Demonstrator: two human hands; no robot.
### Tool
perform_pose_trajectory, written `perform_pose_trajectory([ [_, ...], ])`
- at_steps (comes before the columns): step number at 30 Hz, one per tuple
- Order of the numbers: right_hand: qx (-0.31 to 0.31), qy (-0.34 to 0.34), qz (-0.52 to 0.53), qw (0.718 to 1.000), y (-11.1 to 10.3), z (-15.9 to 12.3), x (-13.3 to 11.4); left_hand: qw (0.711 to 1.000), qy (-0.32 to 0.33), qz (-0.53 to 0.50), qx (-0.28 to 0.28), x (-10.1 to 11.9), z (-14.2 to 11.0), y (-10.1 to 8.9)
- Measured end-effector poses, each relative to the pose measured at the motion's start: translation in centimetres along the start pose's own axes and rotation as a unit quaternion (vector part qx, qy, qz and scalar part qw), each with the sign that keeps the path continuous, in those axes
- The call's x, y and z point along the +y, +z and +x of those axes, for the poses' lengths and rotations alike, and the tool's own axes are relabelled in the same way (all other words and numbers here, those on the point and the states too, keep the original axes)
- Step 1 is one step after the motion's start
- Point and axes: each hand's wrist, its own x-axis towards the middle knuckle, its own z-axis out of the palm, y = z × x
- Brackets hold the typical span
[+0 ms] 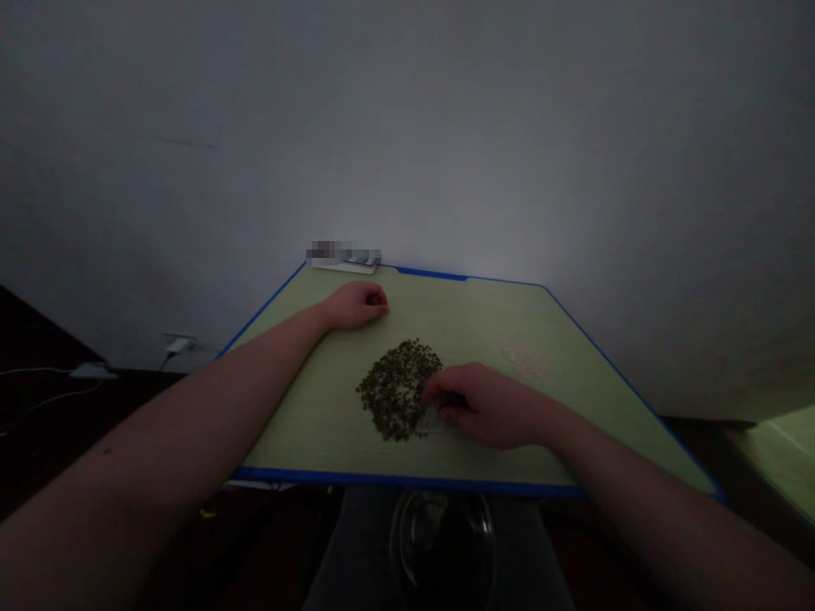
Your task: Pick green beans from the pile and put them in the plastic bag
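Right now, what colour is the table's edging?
The edging is blue, clearest in the head view.

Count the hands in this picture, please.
2: the left hand toward the far left of the table; the right hand at the right edge of the dark pile.

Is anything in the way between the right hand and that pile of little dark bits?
Nothing visible is. The right hand has its fingertips at the pile's right edge. The left hand is beyond the pile, toward the far left, so it isn't between them.
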Motion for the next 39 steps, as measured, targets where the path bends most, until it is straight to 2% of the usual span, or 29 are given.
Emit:
perform_pose_trajectory([
  [9,-0.014,-0.018,-0.009,1.000,0.1,0.5,-0.4,1.000,-0.006,-0.001,-0.001,0.1,0.0,0.1],
  [18,-0.066,-0.078,-0.011,0.995,-0.1,0.6,-1.0,1.000,-0.008,0.006,-0.007,0.5,-0.2,-0.1],
  [23,-0.081,-0.088,-0.018,0.993,0.2,0.5,-2.0,1.000,-0.009,0.000,-0.006,0.5,-0.2,-0.1],
  [32,-0.092,-0.033,-0.017,0.995,0.1,-1.0,-2.1,1.000,-0.007,0.003,-0.009,0.2,-0.1,-0.1],
  [39,-0.053,0.035,0.011,0.998,0.4,-2.8,-2.3,1.000,0.001,0.001,-0.010,-0.5,0.3,0.2],
])
